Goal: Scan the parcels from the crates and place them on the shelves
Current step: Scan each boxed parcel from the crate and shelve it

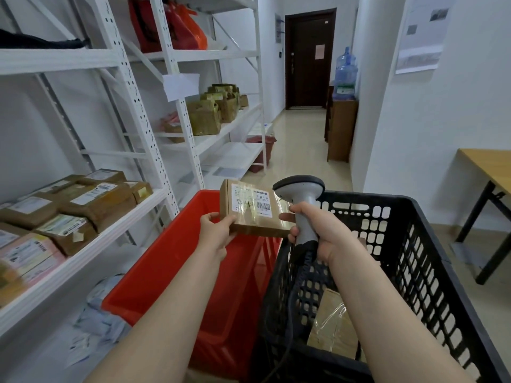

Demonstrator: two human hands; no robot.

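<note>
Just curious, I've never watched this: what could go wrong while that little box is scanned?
The left hand pinches the parcel by one end only, so it might slip towards the red crate. Shiny tape across its label could glare and spoil the scan. The scanner, held in the right hand, trails its cord into the black crate, where it may snag.

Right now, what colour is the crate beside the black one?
The crate is red, clearest in the head view.

On near parcel, white label with barcode and large digits, too blurred to read; labels on left shelf parcels likewise illegible.
</note>
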